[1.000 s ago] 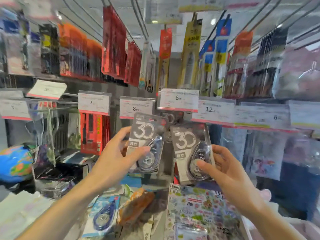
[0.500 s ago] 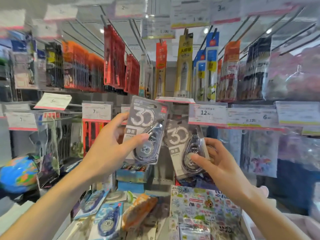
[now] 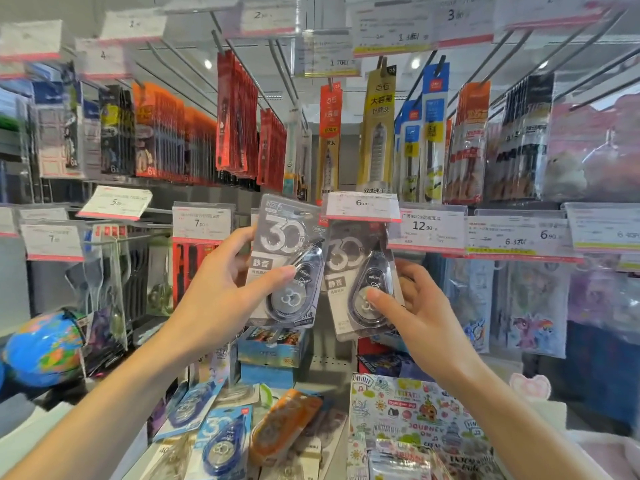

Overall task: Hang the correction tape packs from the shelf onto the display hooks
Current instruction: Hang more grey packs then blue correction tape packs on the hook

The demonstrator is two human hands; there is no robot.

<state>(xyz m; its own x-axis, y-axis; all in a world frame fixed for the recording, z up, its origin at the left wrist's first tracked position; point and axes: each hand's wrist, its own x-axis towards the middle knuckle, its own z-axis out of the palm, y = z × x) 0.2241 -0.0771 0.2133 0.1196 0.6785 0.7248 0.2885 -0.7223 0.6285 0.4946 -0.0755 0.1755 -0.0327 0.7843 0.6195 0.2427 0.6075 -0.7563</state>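
My left hand [image 3: 221, 292] grips a grey correction tape pack [image 3: 284, 251] marked "30", thumb on its front, lifted in front of the display. My right hand [image 3: 412, 306] pinches a second grey correction tape pack [image 3: 353, 271], whose top sits behind the 6.00 price tag [image 3: 362, 206] at the end of a hook. The hook itself is hidden by the tag. On the shelf below lie more packs: a blue correction tape pack [image 3: 223, 441] and an orange one [image 3: 284, 424].
Rows of hooks [image 3: 249, 77] carry red, orange and yellow stationery packs above. Price tags line the hook ends. A globe [image 3: 41, 348] sits at the left. A sticker pack [image 3: 415, 417] lies at the lower right, small boxes [image 3: 273, 348] behind the shelf.
Both hands have risen with their packs. The right pack's top has moved up behind the 6.00 price tag; the left pack has lifted beside it.
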